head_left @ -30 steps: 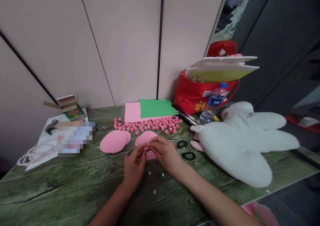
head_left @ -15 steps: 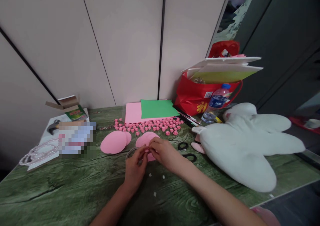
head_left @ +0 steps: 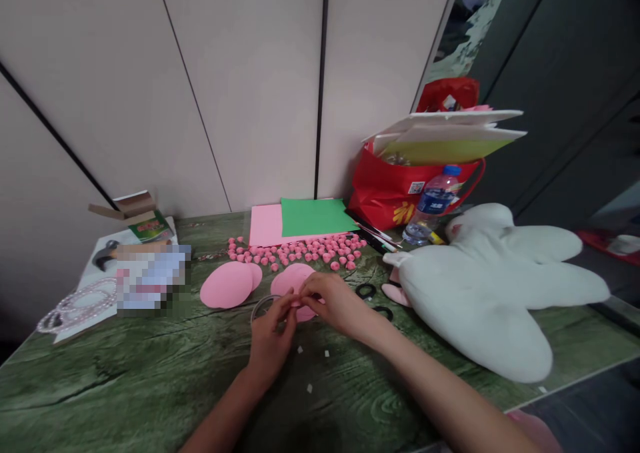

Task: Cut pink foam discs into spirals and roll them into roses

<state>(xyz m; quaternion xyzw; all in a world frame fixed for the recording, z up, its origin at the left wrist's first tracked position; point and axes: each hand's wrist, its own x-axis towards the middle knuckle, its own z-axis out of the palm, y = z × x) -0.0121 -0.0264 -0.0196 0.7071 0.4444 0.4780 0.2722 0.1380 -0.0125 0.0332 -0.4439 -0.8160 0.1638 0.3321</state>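
Note:
My left hand [head_left: 273, 326] and my right hand [head_left: 333, 299] meet over the table, fingertips pinched together on a small pink paper piece [head_left: 296, 301]. Fingers hide most of it. Pink paper rounds [head_left: 290, 277] lie overlapping just behind and beneath my hands. A roll of clear tape [head_left: 260, 305] shows partly behind my left hand. To the right of my right hand are black scissors handles [head_left: 366, 291], the rest covered by my hand. Further left lies another stack of pink paper rounds [head_left: 227, 286]. Several small rolled pink paper roses [head_left: 320, 248] spread out behind.
Pink [head_left: 265, 226] and green sheets [head_left: 315, 217] lie near the wall. On the right are a red bag [head_left: 377, 193], a water bottle [head_left: 433, 206] and a white plush toy [head_left: 480, 286]. A hammer [head_left: 106, 254], an opened box [head_left: 150, 226] and bead strings [head_left: 80, 303] are left.
My right hand has shifted slightly, its fingers turning in closer to my left fingertips. Both hands still pinch the small pink paper piece, and the things around them stay put.

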